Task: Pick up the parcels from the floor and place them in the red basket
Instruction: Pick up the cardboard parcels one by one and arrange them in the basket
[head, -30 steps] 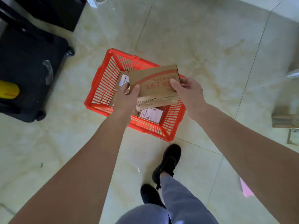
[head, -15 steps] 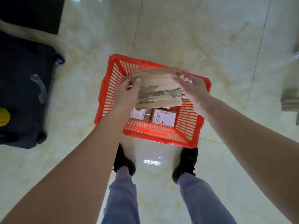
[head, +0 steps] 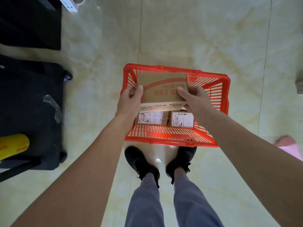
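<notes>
Your left hand [head: 130,102] and right hand [head: 195,99] clamp a brown box [head: 161,86] by its two sides, thumbs on top, holding it above the red basket [head: 223,95]. Under it, two labelled parcels [head: 182,119] lie along the basket's near edge. Your shoes [head: 141,161] stand just beside that edge on the floor [head: 180,38].

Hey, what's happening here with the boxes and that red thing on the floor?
A person is standing over a red basket on the tiled floor and holding a flat cardboard parcel above it, the left hand gripping one side and the right hand the other. Two labelled parcels already lie side by side in the basket. The held one is not yet set down.
</notes>
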